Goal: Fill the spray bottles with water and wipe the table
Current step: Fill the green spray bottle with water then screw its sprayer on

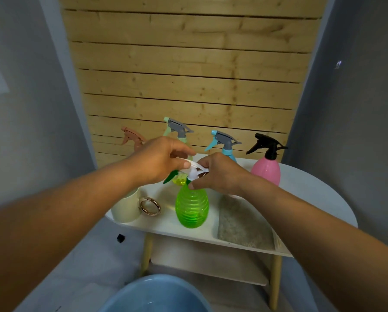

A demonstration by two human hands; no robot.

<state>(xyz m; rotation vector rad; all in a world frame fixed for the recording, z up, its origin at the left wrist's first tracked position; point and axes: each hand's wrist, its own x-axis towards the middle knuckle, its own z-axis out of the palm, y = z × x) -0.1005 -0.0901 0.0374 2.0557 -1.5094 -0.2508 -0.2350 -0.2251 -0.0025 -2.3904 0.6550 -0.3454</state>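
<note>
A ribbed green spray bottle [191, 208] stands upright near the front of the white table [305, 194]. Both hands sit at its top. My left hand [161, 161] grips the white spray head [196, 170] from above, its green trigger poking out to the left. My right hand [220, 174] pinches the bottle's neck just below the head. Behind stand a pink-headed sprayer [132, 137], a yellow-green bottle with a grey head [178, 129], a blue bottle [225, 143] and a pink bottle with a black head [266, 167]. A grey cloth [242, 224] lies at the front right.
A cream cup [125, 208] with a gold ring handle stands at the table's left front edge. A blue basin [157, 296] holding water sits on the floor below me. A wooden slat wall rises behind the table, and a lower shelf lies under the tabletop.
</note>
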